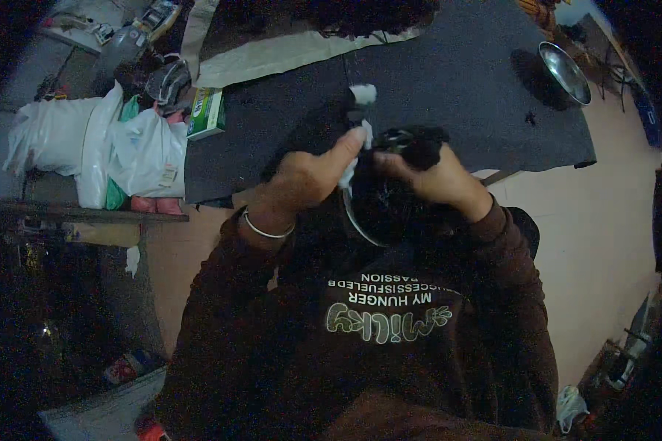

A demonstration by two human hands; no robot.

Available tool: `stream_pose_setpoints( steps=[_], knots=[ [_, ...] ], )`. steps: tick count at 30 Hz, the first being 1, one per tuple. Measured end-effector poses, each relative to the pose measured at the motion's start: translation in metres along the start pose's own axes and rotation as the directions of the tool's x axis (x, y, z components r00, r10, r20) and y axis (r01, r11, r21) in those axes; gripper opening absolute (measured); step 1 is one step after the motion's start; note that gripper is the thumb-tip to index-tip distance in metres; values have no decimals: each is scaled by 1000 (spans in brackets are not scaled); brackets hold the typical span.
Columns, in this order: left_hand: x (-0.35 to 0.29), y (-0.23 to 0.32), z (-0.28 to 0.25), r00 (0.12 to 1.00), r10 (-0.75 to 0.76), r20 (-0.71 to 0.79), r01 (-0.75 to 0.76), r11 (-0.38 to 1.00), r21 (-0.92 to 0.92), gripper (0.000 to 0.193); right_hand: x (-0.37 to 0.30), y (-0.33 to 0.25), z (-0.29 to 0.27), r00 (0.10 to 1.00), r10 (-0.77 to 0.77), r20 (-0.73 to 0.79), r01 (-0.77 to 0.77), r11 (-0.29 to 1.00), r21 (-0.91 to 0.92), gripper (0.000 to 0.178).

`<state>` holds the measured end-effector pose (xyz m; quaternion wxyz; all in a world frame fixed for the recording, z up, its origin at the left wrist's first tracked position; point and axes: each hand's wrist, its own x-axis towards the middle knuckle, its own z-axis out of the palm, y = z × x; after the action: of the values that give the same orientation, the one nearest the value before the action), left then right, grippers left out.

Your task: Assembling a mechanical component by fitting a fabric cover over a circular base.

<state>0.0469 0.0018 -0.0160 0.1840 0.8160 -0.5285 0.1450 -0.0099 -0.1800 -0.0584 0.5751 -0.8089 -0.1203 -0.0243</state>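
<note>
My left hand [309, 175] is closed, thumb up, on a narrow white strip [347, 175] near the table's front edge. Just beyond the thumb stands a dark piece with a white fluffy tip [362, 93]. To the right, my right hand [443, 182] closes around a black, tangled hair-like bundle [425, 148], blurred by motion. Below and between both hands hangs a dark mass [390, 209] with a pale curved edge [359, 220] along its left. What exactly this mass is, and how it joins the strip, is too dim to make out.
A dark grey cloth [463, 88] covers the table. On it lie a beige-edged cloth [272, 70] under dark curly material, a green-white box [207, 114] and a metal bowl [565, 73] at the far right. White plastic bags [143, 151] sit on the left.
</note>
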Motion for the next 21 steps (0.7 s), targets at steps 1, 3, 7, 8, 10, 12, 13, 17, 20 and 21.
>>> stream_pose_setpoints(
  steps=[1, 3, 7, 8, 10, 12, 13, 17, 20, 21],
  knots=[
    [0, 2, 0, 981, -179, 80, 186, 979, -84, 28, -1, 0, -4, 999, -7, -53, 6, 1000, -7, 20],
    [1, -1, 6, 994, -102, 25, 104, 990, -95, 28, -3, -1, -7, 994, -11, -111, 10, 1000, -15, 20],
    [6, -6, 16, 962, 190, -197, -209, 974, -84, 27, -3, -15, -12, 979, -93, -180, 90, 996, -25, 18],
    [9, -3, 12, 961, 195, -194, -215, 973, -89, 27, -3, -16, -13, 979, -75, -191, 65, 996, -60, 18],
    [13, 7, -2, 847, -365, 387, 434, 894, -106, 28, -2, -12, -17, 982, -72, -176, 61, 996, -69, 17],
    [6, -5, 5, 916, -248, 315, 309, 938, -159, 29, -3, -11, -20, 985, -76, -155, 64, 995, -78, 17],
    [9, -4, 2, 962, -125, 241, 177, 963, -204, 30, -4, -11, -20, 990, -52, -133, 36, 992, -119, 17],
    [16, 13, -4, 736, -369, 567, 458, 889, -16, 30, -6, -10, -21, 987, -94, -134, 91, 996, -24, 17],
    [17, 13, 4, 999, -11, 35, 18, 978, -206, 30, -7, -2, -20, 994, -103, -26, 106, 979, 172, 18],
    [31, 23, -11, 895, -272, 353, 348, 921, -174, 28, -8, -1, -21, 995, -97, -31, 100, 980, 171, 18]
  ],
)
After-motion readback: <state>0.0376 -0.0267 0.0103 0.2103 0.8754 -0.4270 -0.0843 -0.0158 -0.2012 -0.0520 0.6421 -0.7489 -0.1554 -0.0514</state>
